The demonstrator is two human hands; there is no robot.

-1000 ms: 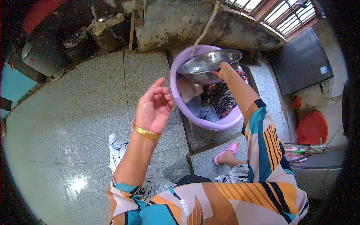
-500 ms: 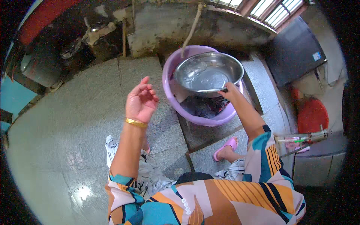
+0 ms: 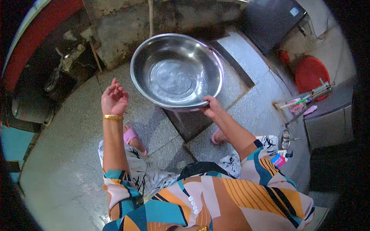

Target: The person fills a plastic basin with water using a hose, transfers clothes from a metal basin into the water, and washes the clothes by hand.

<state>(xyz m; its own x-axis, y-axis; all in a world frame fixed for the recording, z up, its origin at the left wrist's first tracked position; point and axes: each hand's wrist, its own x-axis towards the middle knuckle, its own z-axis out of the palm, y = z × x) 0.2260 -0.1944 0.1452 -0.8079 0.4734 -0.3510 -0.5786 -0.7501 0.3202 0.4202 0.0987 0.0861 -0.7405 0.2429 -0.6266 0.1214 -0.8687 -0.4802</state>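
A wide steel basin (image 3: 176, 71) is held up off the floor, its mouth facing the camera and a little water lying in its bottom. The right hand (image 3: 211, 106) pinches the basin's near rim, fingers closed over the edge and thumb on top; that single grip carries the whole bowl. A sliver of a lilac plastic tub (image 3: 220, 57) shows just behind the basin's far right edge, mostly hidden by it.

The left hand (image 3: 114, 98) holds nothing. It hangs in the air to the left of the basin, apart from it, palm turned inward and fingers loosely curled, a gold bangle (image 3: 113, 116) at the wrist.

The step in hand looks like lifting and carrying the basin one-handed. With water inside and only a rim pinch to hold it, the bowl would likely tip or slip; a steadier move calls for the free hand to come under or onto the opposite rim before the basin is tilted or set down.

Below it all is a speckled grey stone floor (image 3: 69, 154), wet and shiny in places, with a darker sunken channel (image 3: 189, 123) running under the basin. Pink slippers (image 3: 130, 134) show on the person's feet. A rough stained wall (image 3: 127, 23) closes the far side. To the right stand a red round stool (image 3: 310, 73) and a low grey ledge (image 3: 327, 123) with brushes on it.
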